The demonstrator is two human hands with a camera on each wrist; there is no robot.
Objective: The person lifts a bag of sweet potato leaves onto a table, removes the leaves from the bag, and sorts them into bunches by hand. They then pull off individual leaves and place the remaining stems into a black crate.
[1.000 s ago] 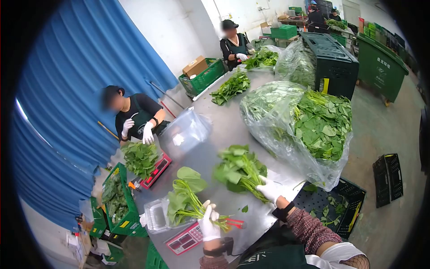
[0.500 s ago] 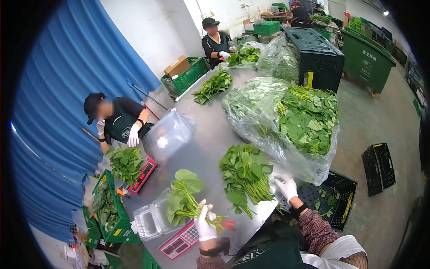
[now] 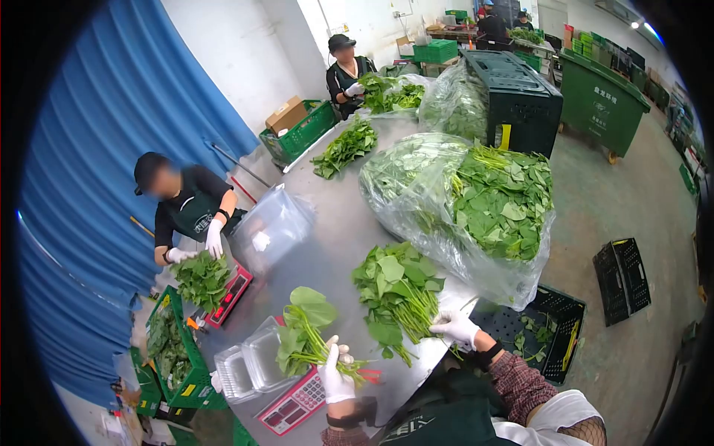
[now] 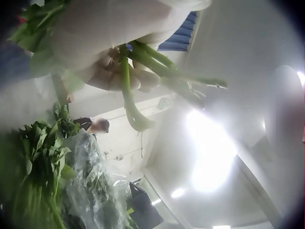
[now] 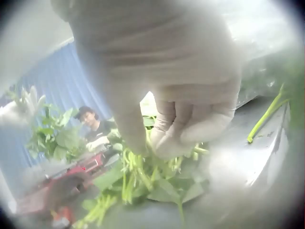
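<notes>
In the head view my white-gloved left hand (image 3: 337, 377) grips a small bunch of leafy greens (image 3: 303, 331) by the stems. Their leaves point away over a clear plastic box, and cut stem ends (image 4: 178, 81) stick out past my fingers in the left wrist view. My gloved right hand (image 3: 455, 328) is at the stem ends of a bigger pile of leafy greens (image 3: 394, 290) lying on the metal table (image 3: 327, 223). Up close in the right wrist view, its thumb and curled fingers (image 5: 167, 143) pinch green stems (image 5: 136, 171) from that pile.
A red-framed scale (image 3: 291, 402) and an open clear plastic box (image 3: 256, 360) are beside my left hand. A large plastic bag of greens (image 3: 502, 201) lies beyond my right hand, above a black crate (image 3: 569, 334). Across the table another person (image 3: 190, 201) handles greens on a scale.
My right hand let go of the greens, moved right of the pile, then came back to its stems. My left hand keeps its bunch. The person opposite has lowered a hand onto the greens.
</notes>
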